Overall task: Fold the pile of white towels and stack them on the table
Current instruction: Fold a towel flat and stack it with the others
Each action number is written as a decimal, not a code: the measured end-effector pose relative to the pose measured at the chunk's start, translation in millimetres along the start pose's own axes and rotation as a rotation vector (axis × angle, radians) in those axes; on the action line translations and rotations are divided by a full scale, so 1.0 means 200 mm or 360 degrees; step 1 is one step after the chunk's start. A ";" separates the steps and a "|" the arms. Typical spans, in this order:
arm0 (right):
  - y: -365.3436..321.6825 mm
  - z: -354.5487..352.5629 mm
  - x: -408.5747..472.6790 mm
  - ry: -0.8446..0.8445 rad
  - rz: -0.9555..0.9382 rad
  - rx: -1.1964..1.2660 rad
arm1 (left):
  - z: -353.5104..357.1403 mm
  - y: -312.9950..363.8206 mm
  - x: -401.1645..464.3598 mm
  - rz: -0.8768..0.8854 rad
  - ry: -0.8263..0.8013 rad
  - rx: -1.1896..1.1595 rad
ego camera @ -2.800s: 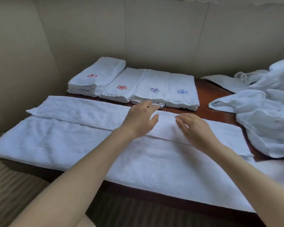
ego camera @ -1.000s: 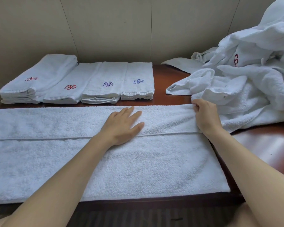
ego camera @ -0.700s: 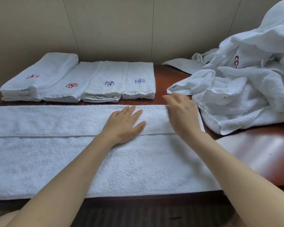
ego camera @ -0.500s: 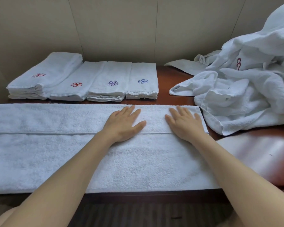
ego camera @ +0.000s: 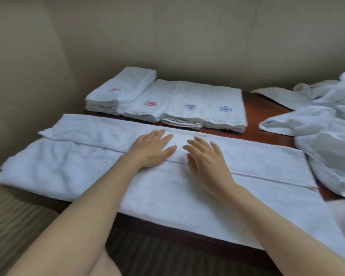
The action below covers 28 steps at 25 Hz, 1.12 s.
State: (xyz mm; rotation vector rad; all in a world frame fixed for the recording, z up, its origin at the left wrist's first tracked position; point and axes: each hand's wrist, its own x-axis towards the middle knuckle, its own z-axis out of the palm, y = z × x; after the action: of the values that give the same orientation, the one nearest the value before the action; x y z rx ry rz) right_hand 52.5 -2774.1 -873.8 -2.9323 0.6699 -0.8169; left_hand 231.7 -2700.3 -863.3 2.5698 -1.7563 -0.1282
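Observation:
A long white towel point(ego camera: 72, 166) lies spread along the front of the brown table point(ego camera: 267, 108), its far edge folded toward me in a narrow band. My left hand point(ego camera: 151, 148) lies flat on that band near the middle, fingers straight. Just to its right, my right hand point(ego camera: 205, 160) rests on the band with fingers spread. Behind the towel stands a row of folded white towels point(ego camera: 167, 102) with red and blue embroidered marks. A loose pile of white towels point(ego camera: 327, 136) is heaped at the right.
Beige wall panels close off the back and left of the table. The towel's near edge hangs over the table's front edge. Striped carpet shows below at the left. Bare wood shows between the folded row and the pile.
My right hand has slid left along the folded band, from near its right end to beside my left hand. The view has swung left, so the pile now sits at the frame's right edge.

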 end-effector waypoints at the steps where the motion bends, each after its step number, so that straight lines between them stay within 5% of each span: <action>1: -0.08 0.06 0.05 -0.0036 -0.0045 0.0090 | -0.01 -0.13 -0.03 -0.0134 0.0010 -0.0017; 7: -0.66 0.31 0.50 -0.0221 -0.0442 0.0346 | -0.04 -0.73 -0.26 -0.0611 -0.0013 0.0043; 13: -0.99 0.53 0.85 -0.0312 -0.0443 0.0421 | -0.07 -1.17 -0.34 -0.0845 0.0036 -0.0140; 20: -1.01 0.61 0.84 -0.0702 -0.0416 0.0168 | -0.07 -1.37 -0.47 -0.1240 0.0567 -0.0987; 28: -1.17 0.51 0.76 -0.1003 -0.0535 0.0188 | -0.03 -1.35 -0.69 -0.1327 0.0687 -0.0753</action>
State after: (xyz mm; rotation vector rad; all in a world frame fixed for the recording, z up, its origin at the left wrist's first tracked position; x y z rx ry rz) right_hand 313.5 -2633.8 -856.7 -2.9603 0.0815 0.0909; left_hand 433.6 -2474.2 -868.8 2.5071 -0.3915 0.0050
